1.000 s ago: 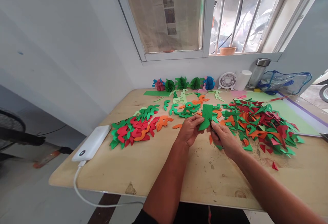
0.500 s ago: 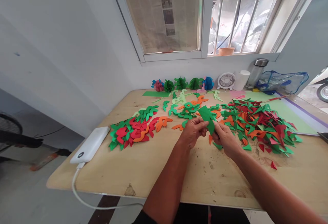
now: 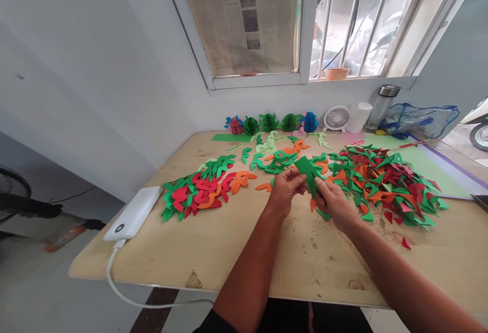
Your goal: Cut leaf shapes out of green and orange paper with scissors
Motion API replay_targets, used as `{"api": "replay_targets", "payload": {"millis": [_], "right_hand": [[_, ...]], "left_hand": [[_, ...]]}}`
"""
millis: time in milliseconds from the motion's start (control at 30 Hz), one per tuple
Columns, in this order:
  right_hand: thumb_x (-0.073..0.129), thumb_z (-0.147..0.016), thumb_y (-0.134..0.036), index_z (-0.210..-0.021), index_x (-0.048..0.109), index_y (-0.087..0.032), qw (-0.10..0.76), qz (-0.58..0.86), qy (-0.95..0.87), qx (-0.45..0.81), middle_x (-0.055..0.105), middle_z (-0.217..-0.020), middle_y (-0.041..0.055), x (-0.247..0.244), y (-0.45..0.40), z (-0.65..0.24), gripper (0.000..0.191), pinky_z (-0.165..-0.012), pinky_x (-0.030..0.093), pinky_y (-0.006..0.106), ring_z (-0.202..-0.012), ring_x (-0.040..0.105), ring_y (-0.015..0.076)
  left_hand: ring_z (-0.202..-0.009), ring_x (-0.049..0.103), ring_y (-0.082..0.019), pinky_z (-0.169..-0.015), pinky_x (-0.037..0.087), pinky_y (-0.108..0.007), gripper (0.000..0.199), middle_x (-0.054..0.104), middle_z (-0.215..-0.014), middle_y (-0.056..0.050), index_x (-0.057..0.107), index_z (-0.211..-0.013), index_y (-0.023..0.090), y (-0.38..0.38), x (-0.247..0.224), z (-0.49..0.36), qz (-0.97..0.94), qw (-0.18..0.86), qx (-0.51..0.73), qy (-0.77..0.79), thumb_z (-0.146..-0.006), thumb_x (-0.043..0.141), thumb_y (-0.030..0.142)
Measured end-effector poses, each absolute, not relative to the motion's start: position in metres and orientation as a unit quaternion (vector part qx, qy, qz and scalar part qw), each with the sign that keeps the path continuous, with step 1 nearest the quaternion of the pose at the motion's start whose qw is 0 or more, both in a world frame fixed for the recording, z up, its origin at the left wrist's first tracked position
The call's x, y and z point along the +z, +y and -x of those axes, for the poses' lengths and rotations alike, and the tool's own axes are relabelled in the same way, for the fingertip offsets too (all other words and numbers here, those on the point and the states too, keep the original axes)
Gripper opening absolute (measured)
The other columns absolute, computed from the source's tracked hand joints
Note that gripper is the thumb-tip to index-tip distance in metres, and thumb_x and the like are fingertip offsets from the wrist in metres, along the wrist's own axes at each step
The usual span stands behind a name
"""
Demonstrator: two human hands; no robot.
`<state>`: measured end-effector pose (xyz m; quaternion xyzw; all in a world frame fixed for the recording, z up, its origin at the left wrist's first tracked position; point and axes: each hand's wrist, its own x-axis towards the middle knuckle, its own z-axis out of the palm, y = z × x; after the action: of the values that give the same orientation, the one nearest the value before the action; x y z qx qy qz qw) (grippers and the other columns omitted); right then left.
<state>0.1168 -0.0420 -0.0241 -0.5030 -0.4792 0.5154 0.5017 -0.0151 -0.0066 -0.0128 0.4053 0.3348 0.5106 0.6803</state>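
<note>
Both hands meet above the middle of the wooden table, around a green paper piece [image 3: 305,168]. My left hand [image 3: 285,188] pinches the paper's left edge between thumb and fingers. On the other side, my right hand [image 3: 332,198] is closed at the lower right end of the same paper; whether it also holds a tool is hidden. Behind the hands lie green curved cut-outs [image 3: 280,160]. A large heap of green, red and orange scraps [image 3: 385,183] spreads to the right. Red and green cut shapes [image 3: 198,190] are piled on the left.
A white power bank [image 3: 133,213] with a cable lies at the table's left edge. Along the wall stand paper balls [image 3: 269,122], a small fan [image 3: 336,118], a white cylinder [image 3: 359,117], a glass bottle [image 3: 382,107] and a clear blue-edged bag [image 3: 423,119].
The green paper has turned slightly between the fingers, and my left hand has shifted a little up and left along it. The view has tilted very slightly.
</note>
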Motion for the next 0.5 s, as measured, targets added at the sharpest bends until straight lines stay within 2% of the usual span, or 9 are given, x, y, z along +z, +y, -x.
{"api": "replay_targets", "payload": {"millis": [133, 500], "right_hand": [[0.06, -0.074, -0.069, -0.063, 0.051, -0.02, 0.507, 0.476, -0.454, 0.557, 0.03, -0.041, -0.0087, -0.0213, -0.0432, -0.1178, 0.051, -0.035, 0.012, 0.022, -0.035, 0.018, 0.0059], [0.064, -0.071, -0.067, -0.066, 0.052, -0.02, 0.493, 0.464, -0.441, 0.59, 0.031, -0.044, -0.0085, -0.0192, -0.0448, -0.1184, 0.049, -0.035, 0.013, 0.02, -0.038, 0.018, 0.006]], "left_hand": [[-0.051, 0.05, -0.009, -0.053, 0.035, -0.025, 0.023, 0.06, -0.056, -0.001, 0.059, -0.064, 0.015, -0.0073, -0.0129, 0.0142, -0.433, 0.685, 0.49, 0.32, -0.062, 0.074, 0.032], [-0.048, 0.048, -0.01, -0.053, 0.035, -0.026, 0.018, 0.056, -0.05, 0.0, 0.056, -0.059, 0.016, -0.0119, -0.007, 0.0117, -0.432, 0.666, 0.518, 0.319, -0.064, 0.069, 0.027]]}}
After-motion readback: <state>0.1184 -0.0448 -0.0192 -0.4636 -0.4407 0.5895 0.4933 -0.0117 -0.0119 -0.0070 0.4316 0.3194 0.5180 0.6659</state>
